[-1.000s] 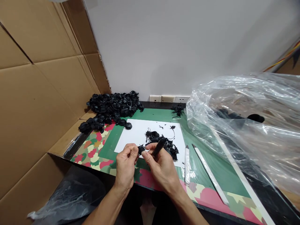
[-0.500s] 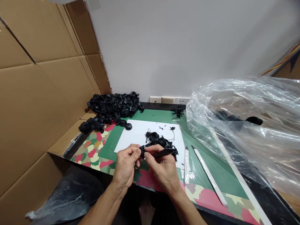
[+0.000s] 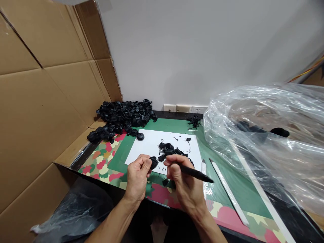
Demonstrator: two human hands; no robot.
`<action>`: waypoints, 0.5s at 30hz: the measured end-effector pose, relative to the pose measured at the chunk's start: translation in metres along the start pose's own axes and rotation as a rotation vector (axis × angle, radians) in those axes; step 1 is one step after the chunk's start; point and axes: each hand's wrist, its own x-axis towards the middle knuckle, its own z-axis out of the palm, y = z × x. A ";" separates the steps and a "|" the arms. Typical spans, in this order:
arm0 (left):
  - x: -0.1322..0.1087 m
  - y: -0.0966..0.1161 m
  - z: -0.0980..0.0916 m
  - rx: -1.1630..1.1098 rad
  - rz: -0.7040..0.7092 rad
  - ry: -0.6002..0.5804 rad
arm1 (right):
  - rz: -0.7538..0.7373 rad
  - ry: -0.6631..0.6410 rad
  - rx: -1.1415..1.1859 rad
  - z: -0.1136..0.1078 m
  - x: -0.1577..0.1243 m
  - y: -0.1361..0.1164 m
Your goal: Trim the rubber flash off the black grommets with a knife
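Observation:
Pinched in my left hand [image 3: 136, 173] is a small black ribbed rubber piece [image 3: 153, 162], its ridges facing right. My right hand [image 3: 184, 179] is closed round a slim black pen-shaped tool [image 3: 196, 173], whose back end points down to the right. The tool's working tip is hidden by my fingers. A gap separates the two hands. Beyond my right hand, a heap of black ribbed pieces and scraps [image 3: 168, 147] lies on a white sheet [image 3: 141, 152]. One black scrap [image 3: 165, 182] rests nearer the table's front edge.
A large pile of black ribbed pieces [image 3: 124, 114] stands at the back left beside a cardboard wall [image 3: 63, 94]. Two white-wrapped sticks [image 3: 229, 192] lie at the right, near clear plastic sheeting [image 3: 253, 111]. Black trimmings [image 3: 194, 121] lie at the back by the sockets [image 3: 183, 108].
My right hand has moved right and away from the ribbed piece, and the tool has swung so its back end points lower right. My left hand still holds the piece.

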 end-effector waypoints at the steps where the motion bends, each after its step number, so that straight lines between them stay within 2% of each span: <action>1: 0.000 0.000 -0.001 -0.008 -0.004 0.001 | -0.012 -0.017 0.046 -0.003 0.000 -0.001; 5: -0.002 0.000 0.000 -0.039 -0.007 0.001 | -0.026 -0.073 0.164 -0.007 0.001 -0.002; 9: -0.003 -0.002 0.000 -0.059 0.007 -0.010 | -0.002 -0.025 0.245 -0.003 0.000 0.000; 12: -0.005 -0.004 0.000 -0.052 0.010 -0.012 | -0.012 0.024 0.248 -0.002 -0.001 0.002; 15: -0.005 -0.006 -0.002 -0.033 0.021 0.001 | 0.013 -0.022 0.190 -0.003 -0.003 0.002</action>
